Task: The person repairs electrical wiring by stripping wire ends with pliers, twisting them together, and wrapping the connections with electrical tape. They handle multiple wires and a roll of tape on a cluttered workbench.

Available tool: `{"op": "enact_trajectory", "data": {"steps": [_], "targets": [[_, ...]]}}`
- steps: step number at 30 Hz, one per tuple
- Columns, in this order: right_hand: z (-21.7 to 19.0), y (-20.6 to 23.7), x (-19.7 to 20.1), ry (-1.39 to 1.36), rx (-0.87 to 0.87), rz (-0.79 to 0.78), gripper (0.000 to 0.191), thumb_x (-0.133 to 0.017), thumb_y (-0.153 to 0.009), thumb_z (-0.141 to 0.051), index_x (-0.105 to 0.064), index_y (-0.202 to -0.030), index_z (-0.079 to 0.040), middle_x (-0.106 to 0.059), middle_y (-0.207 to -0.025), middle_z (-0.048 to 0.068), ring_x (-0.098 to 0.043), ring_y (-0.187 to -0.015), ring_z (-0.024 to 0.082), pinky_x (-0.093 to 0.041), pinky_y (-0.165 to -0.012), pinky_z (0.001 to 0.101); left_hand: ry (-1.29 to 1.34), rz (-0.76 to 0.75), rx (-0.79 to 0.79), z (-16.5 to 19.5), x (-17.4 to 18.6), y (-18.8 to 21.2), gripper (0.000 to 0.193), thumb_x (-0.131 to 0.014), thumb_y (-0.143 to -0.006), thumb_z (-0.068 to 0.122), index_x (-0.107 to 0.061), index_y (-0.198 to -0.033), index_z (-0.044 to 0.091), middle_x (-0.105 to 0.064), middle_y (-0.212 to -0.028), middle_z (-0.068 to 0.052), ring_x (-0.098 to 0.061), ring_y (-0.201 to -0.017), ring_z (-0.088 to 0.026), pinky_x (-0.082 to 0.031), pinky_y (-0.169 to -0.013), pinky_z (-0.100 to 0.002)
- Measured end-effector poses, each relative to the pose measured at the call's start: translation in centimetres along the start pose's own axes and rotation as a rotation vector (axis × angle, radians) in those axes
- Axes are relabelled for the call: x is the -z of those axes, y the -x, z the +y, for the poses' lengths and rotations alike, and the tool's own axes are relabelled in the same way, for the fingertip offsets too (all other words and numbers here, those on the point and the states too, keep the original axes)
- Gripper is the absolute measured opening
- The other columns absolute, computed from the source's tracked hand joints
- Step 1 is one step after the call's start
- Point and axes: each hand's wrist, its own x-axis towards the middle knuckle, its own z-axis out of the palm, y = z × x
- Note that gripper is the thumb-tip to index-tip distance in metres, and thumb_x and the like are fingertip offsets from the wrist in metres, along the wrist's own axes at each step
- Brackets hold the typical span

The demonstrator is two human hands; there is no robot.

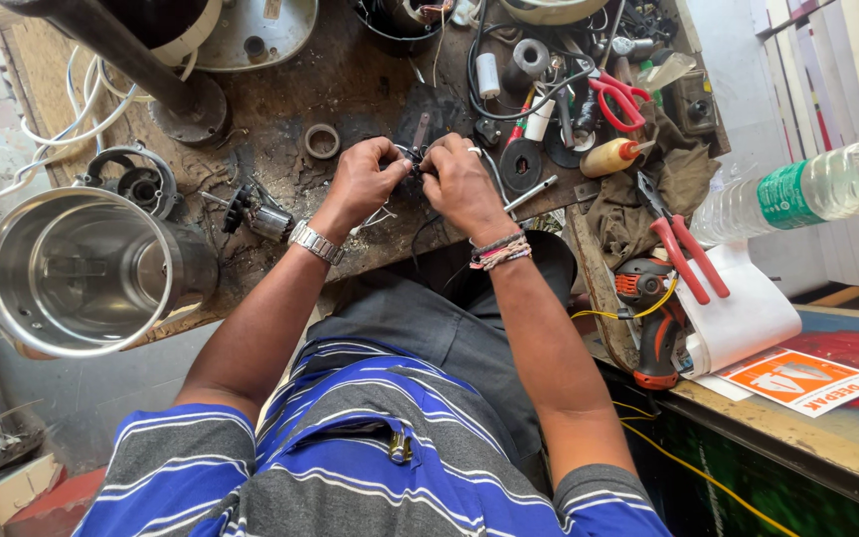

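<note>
Wires (416,157), thin and dark, sit pinched between both hands near the middle of the grimy workbench (350,89), just above its near edge. The left hand (362,179), with a metal watch (315,242) on its wrist, is curled tight, its fingertips closed on the wires from the left. The right hand (459,184), with thread bands (500,251) around its wrist, is likewise clenched on the same small bundle from the right, so the two sets of fingertips almost touch. The piece they hold is small, dark and mostly hidden by the fingers; a thin black lead hangs from it toward the person's lap.

To the left stands a shiny steel jar (82,268), with a small motor part (260,214) just beside it. A metal ring (322,140) lies farther back. On the right lie red-handled scissors (620,97), red-handled pliers (683,249), an orange drill (653,323) and a clear plastic bottle (807,189).
</note>
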Motion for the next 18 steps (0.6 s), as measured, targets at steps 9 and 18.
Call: {"op": "enact_trajectory", "data": {"steps": [9,18], "targets": [[-0.7,-0.5,0.2,0.037,-0.078,-0.01,0.015,-0.077,-0.079,-0.009,-0.069,-0.089,-0.001,-0.06,-0.104,0.014,-0.061,-0.102,0.033,-0.051,-0.091,0.0423,0.022,-0.026,0.047,0.5,0.2,0.1,0.021,-0.075,-0.091,0.02,-0.07,-0.091,0.0,-0.072,-0.083,-0.008,-0.065,-0.073,-0.013,-0.053,-0.067,-0.032],[-0.1,-1.0,1.8,-0.099,-0.122,-0.175,0.022,-0.069,-0.08,-0.005,-0.075,-0.101,-0.002,-0.062,-0.109,0.016,-0.065,-0.101,0.034,-0.054,-0.092,0.0402,-0.069,0.055,-0.093,-0.2,-0.4,0.5,0.017,-0.076,-0.087,0.016,-0.072,-0.096,0.002,-0.073,-0.091,-0.011,-0.071,-0.082,-0.021,-0.055,-0.073,-0.034]]}}
